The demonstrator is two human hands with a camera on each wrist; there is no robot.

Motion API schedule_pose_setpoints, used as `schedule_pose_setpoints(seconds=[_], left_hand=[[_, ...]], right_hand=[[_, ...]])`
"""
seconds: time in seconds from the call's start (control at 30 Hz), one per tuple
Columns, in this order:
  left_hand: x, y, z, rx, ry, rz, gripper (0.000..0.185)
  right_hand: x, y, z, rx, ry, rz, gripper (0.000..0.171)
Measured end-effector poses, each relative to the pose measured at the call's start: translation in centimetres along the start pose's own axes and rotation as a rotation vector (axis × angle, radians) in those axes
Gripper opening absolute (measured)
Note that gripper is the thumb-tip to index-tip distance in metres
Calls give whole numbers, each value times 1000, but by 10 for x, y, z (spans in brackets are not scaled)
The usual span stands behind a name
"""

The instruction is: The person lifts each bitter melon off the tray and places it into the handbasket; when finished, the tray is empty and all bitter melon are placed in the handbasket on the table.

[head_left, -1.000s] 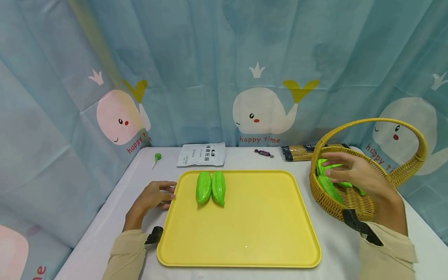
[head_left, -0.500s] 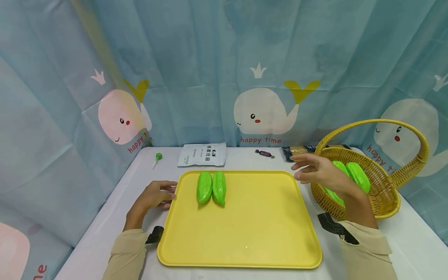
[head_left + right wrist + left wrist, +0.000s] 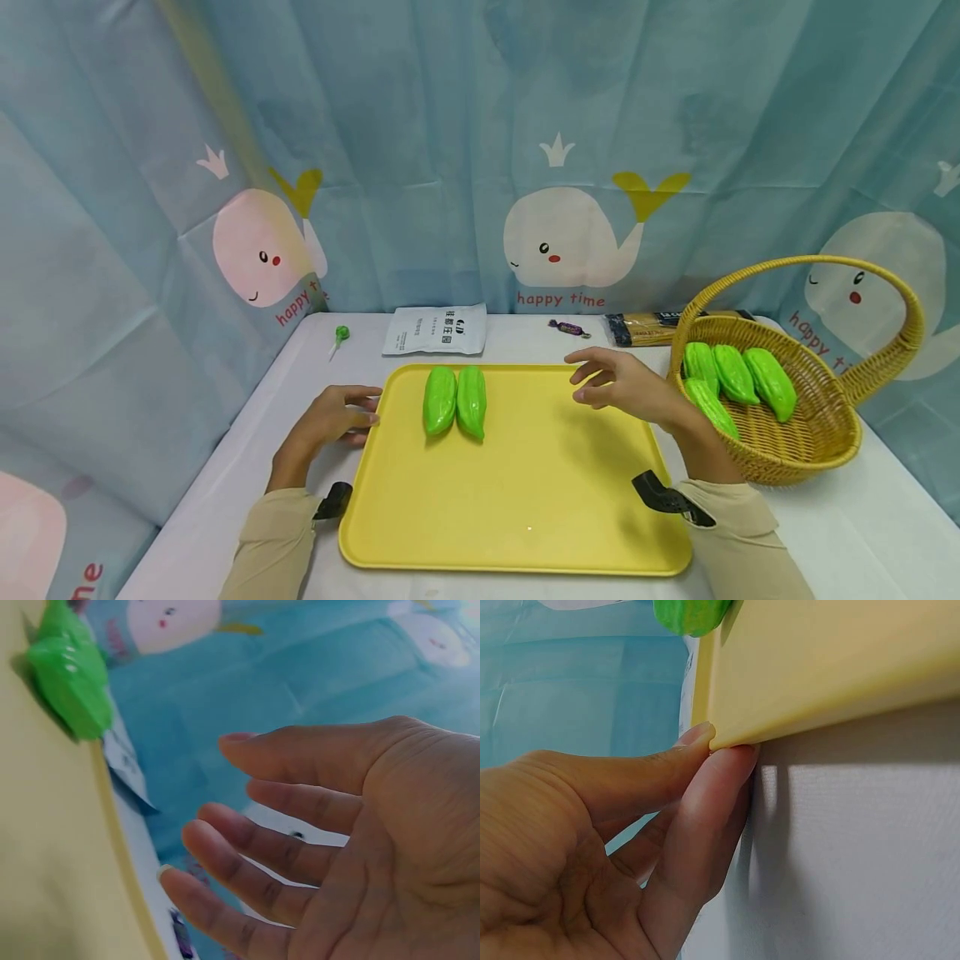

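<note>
Within the last second the right hand (image 3: 626,387) has left the woven yellow wicker basket with its arched handle (image 3: 810,450) and travelled leftward, so it now hovers over the far right part of the flat yellow plastic tray (image 3: 525,500), empty, with its fingers loosely spread and holding nothing; the right wrist view shows the same slack, open fingers (image 3: 255,855) above the tray's edge. With the hand out of the way, 4 glossy green ridged toy gourds (image 3: 731,379) show lying side by side in the basket, where a second ago the hand covered part of them. The 2 green toy gourds on the tray (image 3: 453,402) lie touching each other near its far left corner, unchanged across all 3 head frames. The left hand (image 3: 330,419) has not moved: its fingertips (image 3: 731,761) press against the tray's left rim, thumb and finger touching the edge rather than curling round it. Since the right hand came away empty, I judge that no gourd is being carried at this moment. The white tabletop (image 3: 862,517) carries the tray and the basket.
</note>
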State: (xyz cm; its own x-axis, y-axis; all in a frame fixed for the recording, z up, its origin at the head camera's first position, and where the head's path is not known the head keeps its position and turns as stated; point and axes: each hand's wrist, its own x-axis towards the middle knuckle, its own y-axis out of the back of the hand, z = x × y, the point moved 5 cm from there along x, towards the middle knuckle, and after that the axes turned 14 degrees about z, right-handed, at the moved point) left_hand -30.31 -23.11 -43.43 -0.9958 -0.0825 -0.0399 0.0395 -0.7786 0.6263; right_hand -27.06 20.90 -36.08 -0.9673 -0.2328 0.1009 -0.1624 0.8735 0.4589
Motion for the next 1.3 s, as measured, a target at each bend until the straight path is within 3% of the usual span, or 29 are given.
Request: schedule_pose_setpoints(seconds=[0.43,0.9,1.3], left_hand=[[-1,0,1,-31,-3,-8,53],[-3,-1,2,-44,15,-15,54],[-4,-1,2,-52,49,-15,54]], right_hand=[[11,-53,7,70,-61,-44,48],[18,-99,10,109,-51,-77,60],[45,-130,10,11,-57,-26,64]])
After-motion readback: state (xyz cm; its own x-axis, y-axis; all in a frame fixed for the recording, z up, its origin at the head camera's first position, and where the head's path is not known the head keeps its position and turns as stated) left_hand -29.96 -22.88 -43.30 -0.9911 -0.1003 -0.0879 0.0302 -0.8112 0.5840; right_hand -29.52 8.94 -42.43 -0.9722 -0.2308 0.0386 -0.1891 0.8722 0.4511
